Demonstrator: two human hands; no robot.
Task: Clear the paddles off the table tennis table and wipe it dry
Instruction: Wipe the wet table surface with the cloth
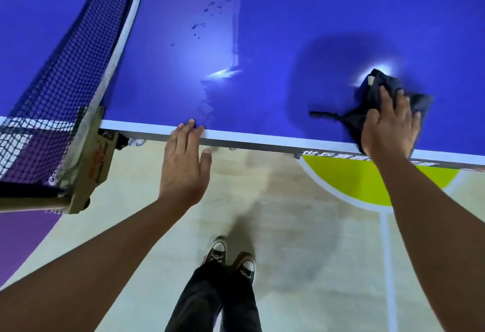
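The blue table tennis table [315, 11] fills the upper part of the head view. Water drops and a wet streak [217, 9] lie on it near the middle, toward the net. My right hand [388, 124] presses flat on a dark crumpled cloth [378, 90] on the table close to its near edge, at the right. My left hand [183, 163] rests with spread fingers on the white near edge of the table and holds nothing. No paddle is in view.
The dark net [70, 58] and its clamp post [91, 158] stand at the left. Below the table lies a light wooden floor [288, 226] with a yellow-green court marking [367, 184]. My legs and shoes [231, 261] stand near the table edge.
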